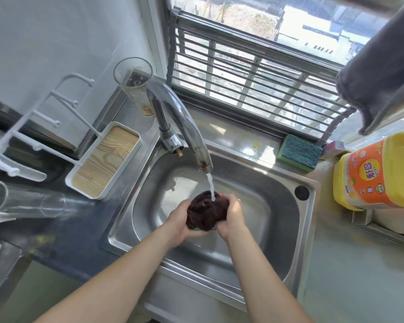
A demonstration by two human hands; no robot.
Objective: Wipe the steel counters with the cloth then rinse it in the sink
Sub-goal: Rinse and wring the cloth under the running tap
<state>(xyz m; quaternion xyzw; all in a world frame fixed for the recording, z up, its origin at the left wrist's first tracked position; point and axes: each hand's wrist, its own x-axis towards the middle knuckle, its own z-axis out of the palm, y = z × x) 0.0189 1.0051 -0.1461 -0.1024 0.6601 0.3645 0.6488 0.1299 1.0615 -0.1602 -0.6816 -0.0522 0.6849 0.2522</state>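
Note:
A dark brown cloth (pixel 207 210), bunched into a ball, is held over the steel sink (pixel 282 220). My left hand (pixel 181 219) grips its left side and my right hand (pixel 233 216) grips its right side. Water runs from the curved chrome faucet (pixel 180 127) straight onto the top of the cloth. The steel counter (pixel 63 243) lies to the left of the sink.
A white tray with a wooden base (pixel 104 159) and a white rack (pixel 33 127) stand left of the sink. Clear glasses (pixel 133 82) sit behind and on the left. A green sponge (pixel 299 152) rests on the sill; a yellow detergent jug (pixel 373 171) stands right.

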